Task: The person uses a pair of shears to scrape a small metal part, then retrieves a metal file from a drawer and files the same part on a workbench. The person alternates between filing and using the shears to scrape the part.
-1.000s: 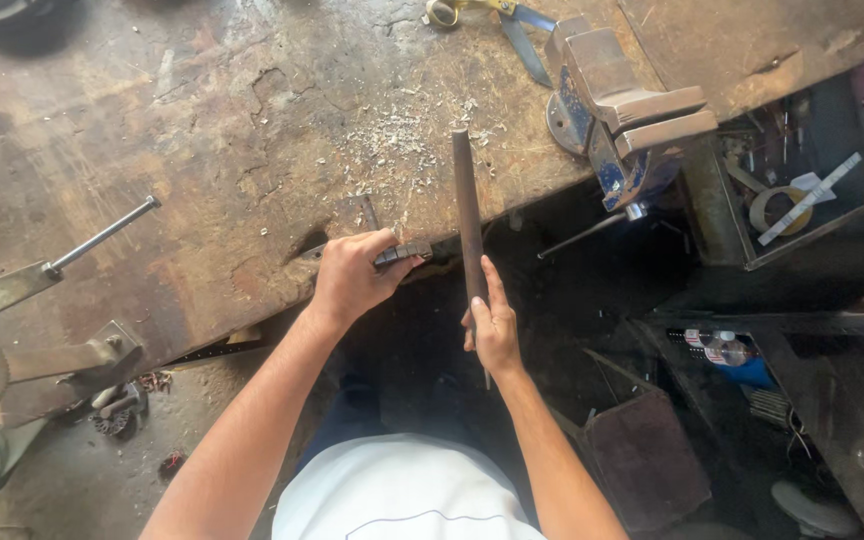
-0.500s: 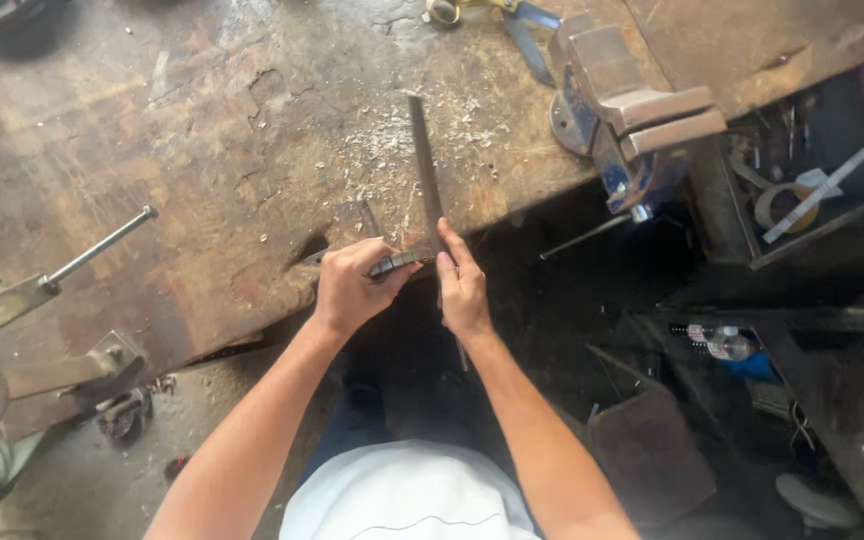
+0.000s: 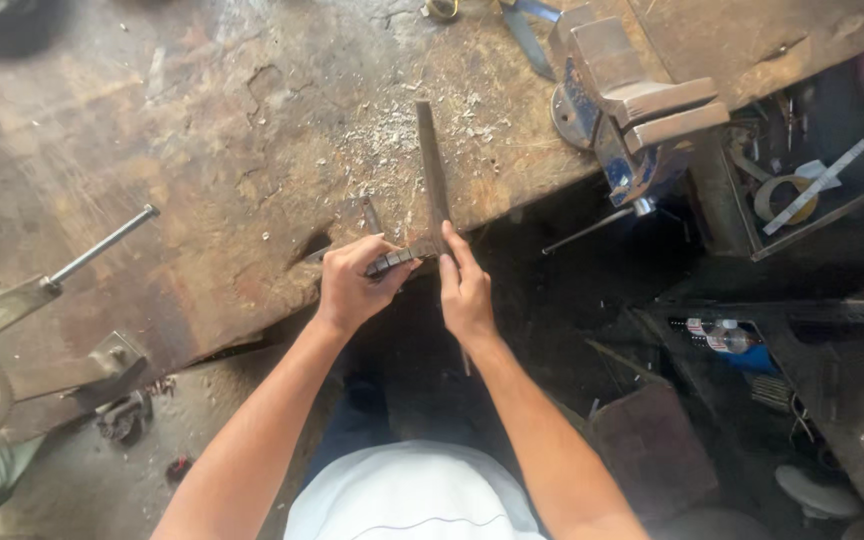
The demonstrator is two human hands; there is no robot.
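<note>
The counter point(image 3: 202, 150) is a worn, scarred wooden slab, stained dark, with a notch broken out of its near edge; pale metal filings point(image 3: 392, 130) lie scattered across its middle. A long dark flat bar point(image 3: 432, 170) lies lengthwise through the filings, reaching the near edge; a blue bench vise point(image 3: 632, 100) sits at the right corner; a lever with a round rod point(image 3: 102, 245) rests at the left.
</note>
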